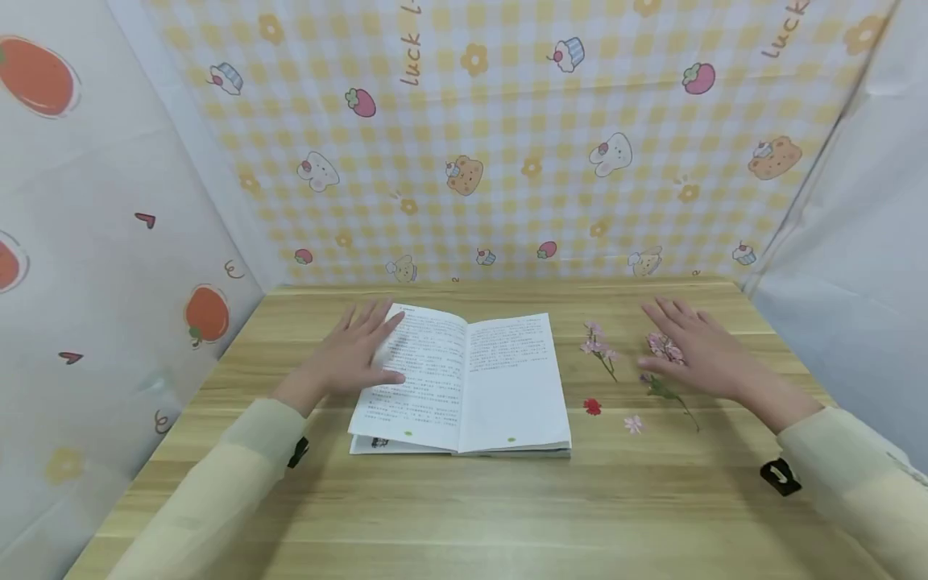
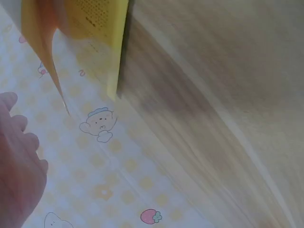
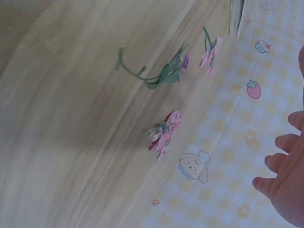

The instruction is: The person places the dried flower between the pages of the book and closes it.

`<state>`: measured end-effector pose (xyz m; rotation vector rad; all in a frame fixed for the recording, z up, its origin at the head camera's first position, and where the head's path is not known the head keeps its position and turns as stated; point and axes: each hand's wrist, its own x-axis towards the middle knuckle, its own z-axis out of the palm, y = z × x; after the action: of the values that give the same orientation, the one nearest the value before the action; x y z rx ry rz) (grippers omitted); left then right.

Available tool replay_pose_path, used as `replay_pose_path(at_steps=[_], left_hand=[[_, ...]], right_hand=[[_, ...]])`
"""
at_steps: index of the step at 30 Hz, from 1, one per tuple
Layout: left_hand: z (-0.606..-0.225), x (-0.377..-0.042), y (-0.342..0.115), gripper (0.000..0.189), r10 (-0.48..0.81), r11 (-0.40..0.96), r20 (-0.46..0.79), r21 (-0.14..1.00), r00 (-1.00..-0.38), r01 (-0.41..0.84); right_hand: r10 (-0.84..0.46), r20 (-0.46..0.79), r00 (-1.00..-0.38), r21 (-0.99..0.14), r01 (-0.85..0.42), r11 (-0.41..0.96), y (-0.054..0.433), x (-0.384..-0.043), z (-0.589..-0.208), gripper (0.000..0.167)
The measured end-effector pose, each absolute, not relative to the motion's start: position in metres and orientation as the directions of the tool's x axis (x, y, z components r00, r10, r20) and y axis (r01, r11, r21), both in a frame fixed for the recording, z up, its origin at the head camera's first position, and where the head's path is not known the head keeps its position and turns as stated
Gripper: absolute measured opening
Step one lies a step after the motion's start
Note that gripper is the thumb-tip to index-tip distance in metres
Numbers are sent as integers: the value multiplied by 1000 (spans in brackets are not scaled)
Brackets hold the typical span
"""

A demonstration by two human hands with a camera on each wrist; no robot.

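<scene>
An open book [image 1: 515, 387] with printed pages lies in the middle of the wooden table. My left hand [image 1: 351, 354], fingers straight and spread, overlaps the outer edge of its left page in the head view. The left wrist view shows that hand [image 2: 21, 171] apart from the book's yellow cover [image 2: 97, 28]. My right hand [image 1: 689, 350] is stretched out over a pink flower cluster [image 1: 661, 346], partly hiding it. From the right wrist, the fingers [image 3: 285, 142] appear straight and hold nothing. A green-stemmed purple flower [image 3: 166, 73] lies near the cluster.
Between the book and my right hand lie a pink flower sprig [image 1: 596, 346], a small red flower [image 1: 592, 407] and a pale pink blossom [image 1: 633, 424]. A yellow checked cloth [image 1: 500, 145] hangs behind the table [image 1: 464, 524], with light cloth walls at both sides.
</scene>
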<state>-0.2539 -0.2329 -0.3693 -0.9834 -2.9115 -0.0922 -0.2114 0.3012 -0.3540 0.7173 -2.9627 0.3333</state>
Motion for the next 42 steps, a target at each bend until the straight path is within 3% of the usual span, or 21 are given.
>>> replay_pose_path(at_steps=[10, 15, 20, 25, 30, 34, 42], left_hand=[[-381, -237, -243, 102, 663, 737, 84, 103, -744, 668], [-389, -236, -248, 104, 676, 729, 66, 86, -734, 679], [-398, -233, -255, 106, 683, 725, 55, 68, -728, 685], [-408, -232, -258, 108, 690, 721, 28, 56, -723, 690], [-414, -233, -259, 109, 702, 712, 17, 23, -712, 702], [-415, -232, -259, 109, 702, 712, 3, 22, -712, 702], [-414, -228, -258, 110, 682, 731, -63, 32, -729, 682]], right_hand=[[-430, 338, -837, -213, -514, 831, 317, -189, -368, 79], [-365, 400, -841, -247, -483, 840, 326, -174, -379, 68], [-263, 432, -863, -351, -429, 832, 333, -165, -394, 56], [-183, 408, -894, -467, -377, 800, 338, -160, -407, 44], [-103, 263, -959, -577, -242, 780, 341, -154, -421, 40], [-62, 173, -983, -604, -156, 782, 338, -152, -429, 41], [-27, 212, -977, -624, -156, 766, 333, -153, -436, 30]])
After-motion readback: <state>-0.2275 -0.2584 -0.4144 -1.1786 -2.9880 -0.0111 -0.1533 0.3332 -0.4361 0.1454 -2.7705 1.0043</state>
